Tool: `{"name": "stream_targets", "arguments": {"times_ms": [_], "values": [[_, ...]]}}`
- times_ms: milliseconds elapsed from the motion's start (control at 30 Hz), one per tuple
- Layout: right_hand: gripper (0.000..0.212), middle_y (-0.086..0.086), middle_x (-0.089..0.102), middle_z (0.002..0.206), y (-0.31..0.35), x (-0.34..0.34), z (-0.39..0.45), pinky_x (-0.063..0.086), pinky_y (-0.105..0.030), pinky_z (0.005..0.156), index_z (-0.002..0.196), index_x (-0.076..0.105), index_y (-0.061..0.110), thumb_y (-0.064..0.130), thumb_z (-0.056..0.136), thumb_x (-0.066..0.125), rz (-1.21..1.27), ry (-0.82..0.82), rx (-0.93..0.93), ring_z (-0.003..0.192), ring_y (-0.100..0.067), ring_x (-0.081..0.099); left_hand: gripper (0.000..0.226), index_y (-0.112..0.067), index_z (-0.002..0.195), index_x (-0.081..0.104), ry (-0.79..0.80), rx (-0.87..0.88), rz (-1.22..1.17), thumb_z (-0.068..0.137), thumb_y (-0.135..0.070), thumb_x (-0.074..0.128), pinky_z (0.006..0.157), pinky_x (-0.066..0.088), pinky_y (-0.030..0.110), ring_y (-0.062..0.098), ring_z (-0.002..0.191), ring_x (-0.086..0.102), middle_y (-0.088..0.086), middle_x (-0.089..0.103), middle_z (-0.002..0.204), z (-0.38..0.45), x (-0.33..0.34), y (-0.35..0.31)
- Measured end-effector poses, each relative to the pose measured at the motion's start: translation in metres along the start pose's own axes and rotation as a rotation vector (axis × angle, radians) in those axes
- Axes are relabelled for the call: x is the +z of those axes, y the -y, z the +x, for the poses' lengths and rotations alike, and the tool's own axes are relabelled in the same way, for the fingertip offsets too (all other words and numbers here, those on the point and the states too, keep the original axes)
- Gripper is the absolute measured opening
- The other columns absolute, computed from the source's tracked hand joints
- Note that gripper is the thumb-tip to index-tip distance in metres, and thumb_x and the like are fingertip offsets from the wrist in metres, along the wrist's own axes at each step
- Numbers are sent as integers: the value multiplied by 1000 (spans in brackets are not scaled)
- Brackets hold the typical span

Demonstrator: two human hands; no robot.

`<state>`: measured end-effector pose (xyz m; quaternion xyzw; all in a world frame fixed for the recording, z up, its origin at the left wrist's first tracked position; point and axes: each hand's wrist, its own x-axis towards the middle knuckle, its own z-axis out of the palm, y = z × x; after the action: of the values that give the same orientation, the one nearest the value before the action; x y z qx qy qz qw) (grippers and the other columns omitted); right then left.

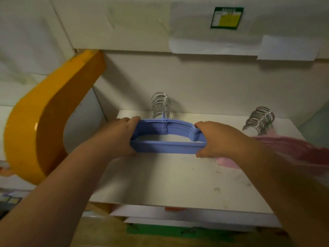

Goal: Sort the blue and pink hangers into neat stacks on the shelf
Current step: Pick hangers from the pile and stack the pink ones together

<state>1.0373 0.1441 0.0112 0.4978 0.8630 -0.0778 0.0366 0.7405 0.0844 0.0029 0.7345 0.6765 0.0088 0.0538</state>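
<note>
Blue hangers (167, 139) matt plastic, hooks (160, 104) shiny metal; shelf (178, 179) smooth, scuffed; yellow panel (44, 122) glossy.

The pink hangers (288, 145) at the right of the frame are smeared by blur, partly covered by the right forearm and cut off by the right edge. The two ends of the blue hangers (167, 138) are hidden inside the left hand (122, 136) and right hand (215, 139). Print on the green-and-yellow label (227, 17), upper right, is too blurred to be read.
</note>
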Motion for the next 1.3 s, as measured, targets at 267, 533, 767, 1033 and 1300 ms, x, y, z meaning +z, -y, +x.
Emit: {"name": "stream_targets", "arguments": {"times_ms": [267, 533, 767, 1033, 1300], "values": [[64, 5, 57, 93, -2, 8, 12, 39, -30, 59, 106, 47, 28, 47, 57, 82, -36, 21, 30, 78, -17, 55, 69, -32, 106, 38, 81, -30, -1, 52, -43, 80, 66, 55, 37, 22, 74, 58, -6, 55, 87, 21, 6, 11], [59, 5, 58, 90, -2, 8, 11, 39, -29, 56, 104, 46, 29, 45, 59, 80, -42, 16, 45, 74, -15, 55, 61, -33, 97, 36, 74, -36, 57, 56, -47, 78, 56, 50, 30, 16, 66, 55, -9, 53, 78, 15, 0, 7], [59, 6, 57, 87, -1, 9, 4, 36, -27, 55, 109, 47, 28, 43, 61, 79, -58, 16, 21, 74, -16, 55, 61, -34, 97, 36, 88, -54, 51, 55, -45, 78, 56, 50, 30, 17, 67, 56, -7, 57, 80, 6, 2, 5], [58, 9, 49, 80, 9, 9, -12, 31, -26, 51, 110, 45, 28, 47, 66, 76, -147, 17, -7, 73, -16, 53, 61, -33, 97, 36, 101, -43, 77, 56, -46, 78, 58, 52, 32, 17, 66, 57, -8, 57, 78, -7, 6, 6], [58, 8, 53, 82, 9, 11, -17, 40, -28, 58, 110, 46, 28, 50, 65, 75, -161, 18, -24, 73, -15, 55, 61, -32, 98, 37, 123, -44, 69, 57, -45, 80, 62, 55, 35, 16, 69, 58, -7, 58, 82, -12, 7, 5]]}}
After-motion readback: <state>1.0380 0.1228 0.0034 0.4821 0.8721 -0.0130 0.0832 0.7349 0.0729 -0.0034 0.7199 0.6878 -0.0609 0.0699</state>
